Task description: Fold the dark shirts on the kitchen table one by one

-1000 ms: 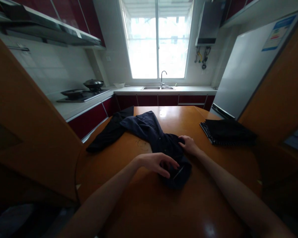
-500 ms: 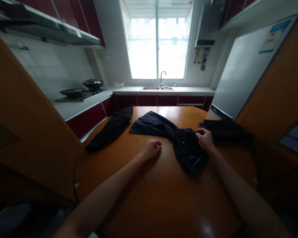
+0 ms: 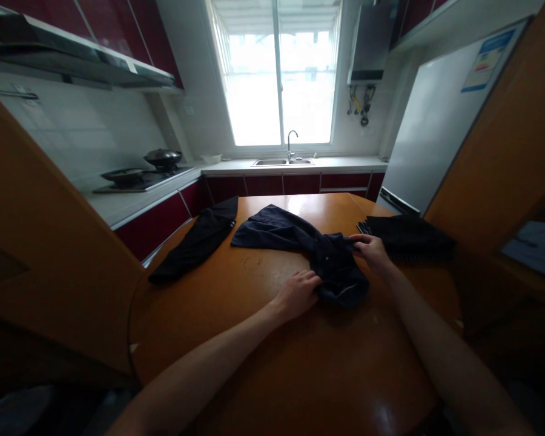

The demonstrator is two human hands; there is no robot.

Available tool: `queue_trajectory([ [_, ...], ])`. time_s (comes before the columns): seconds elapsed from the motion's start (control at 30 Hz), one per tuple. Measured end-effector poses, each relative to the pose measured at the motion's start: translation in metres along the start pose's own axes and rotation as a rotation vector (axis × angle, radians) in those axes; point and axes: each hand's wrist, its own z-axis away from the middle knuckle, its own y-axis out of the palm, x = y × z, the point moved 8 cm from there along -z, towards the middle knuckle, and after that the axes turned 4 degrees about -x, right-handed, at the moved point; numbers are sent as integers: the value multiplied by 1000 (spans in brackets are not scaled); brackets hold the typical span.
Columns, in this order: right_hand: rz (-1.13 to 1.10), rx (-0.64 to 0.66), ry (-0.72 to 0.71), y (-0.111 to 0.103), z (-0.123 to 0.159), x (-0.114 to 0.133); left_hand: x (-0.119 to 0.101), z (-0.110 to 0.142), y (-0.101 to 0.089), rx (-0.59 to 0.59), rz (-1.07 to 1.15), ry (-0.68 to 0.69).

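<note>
A dark navy garment [image 3: 277, 227] with small light buttons lies crumpled across the middle of the table; its exact kind is hard to tell. My right hand [image 3: 372, 249] pinches its upper right edge between thumb and fingers. At the garment's lower left edge, my left hand [image 3: 300, 292] has its fingers curled onto the cloth, the tips partly hidden. To the left lies a black folded garment [image 3: 195, 245] with small white marks near one end. Dark folded clothes [image 3: 404, 236] form a low pile just beyond my right hand.
The round wooden table [image 3: 236, 327] stands between brown wooden panels on both sides. Behind it are a counter with a sink [image 3: 272, 162], a stove with a lidded pan [image 3: 163, 158], and a fridge [image 3: 427, 121] at the right.
My left hand has moved right, from bare table to the garment's edge. The garment's lower part has drawn up and bunched slightly. My right hand keeps its pinch. The view has shifted a little.
</note>
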Motion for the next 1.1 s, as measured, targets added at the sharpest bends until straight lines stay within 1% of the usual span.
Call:
queue_trajectory([
  [0.03, -37, -57, -14, -6, -2, 2, 19, -4, -14, -78, 37, -74],
  [0.07, -73, -117, -32, -12, -4, 4, 42, -6, -31, -179, 87, -167],
  [0.13, -138, -211, -67, -20, -6, 8, 89, -3, -68, -435, 235, -354],
  [0.17, -164, -231, -84, -21, -7, 9, 108, 0, -82, -545, 319, -420],
  [0.2, -184, -233, -101, -20, -6, 10, 124, 4, -92, -625, 390, -460],
  [0.23, -195, -223, -115, -18, -6, 11, 135, 7, -98, -675, 453, -481],
  [0.3, -189, -185, -119, -12, -4, 12, 145, 9, -96, -686, 542, -486],
  [0.37, -168, -156, -95, -8, -1, 12, 147, 10, -82, -641, 612, -494],
  [0.47, -116, -178, -68, -14, 3, 13, 147, 11, -59, -601, 705, -540],
  [0.53, -17, -212, -85, -22, 3, 18, 148, 13, -48, -605, 772, -583],
  [0.57, 57, -213, -98, -25, 2, 20, 149, 14, -44, -612, 815, -608],
  [0.6, 143, -183, -104, -25, 1, 22, 150, 15, -41, -619, 865, -633],
  [0.63, 235, -120, -96, -21, 1, 21, 150, 16, -38, -626, 920, -656],
  [0.67, 326, -16, -68, -14, 2, 18, 151, 16, -37, -636, 972, -675],
  [0.7, 411, 131, -30, -3, 7, 13, 151, 17, -36, -644, 1013, -690],
  [0.73, 484, 311, 8, 11, 16, 6, 150, 18, -37, -653, 1041, -702],
  [0.8, 567, 720, 62, 43, 50, -5, 149, 20, -40, -673, 1064, -722],
  [0.87, 532, 1114, 122, 69, 97, -10, 145, 21, -44, -677, 1075, -720],
  [0.9, 487, 1283, 172, 78, 121, -10, 143, 20, -45, -670, 1082, -704],
  [0.93, 443, 1420, 229, 84, 140, -9, 140, 18, -46, -659, 1088, -680],
  [0.97, 401, 1506, 267, 88, 153, -7, 137, 17, -46, -648, 1093, -651],
  [1.0, 368, 1522, 263, 91, 157, -3, 134, 15, -46, -641, 1094, -623],
  [1.03, 347, 1455, 207, 93, 149, 1, 132, 14, -45, -642, 1088, -601],
  [1.07, 332, 1304, 106, 94, 132, 6, 130, 13, -45, -652, 1070, -588],
  [1.1, 322, 1082, -25, 90, 108, 14, 129, 13, -45, -665, 1034, -576],
])
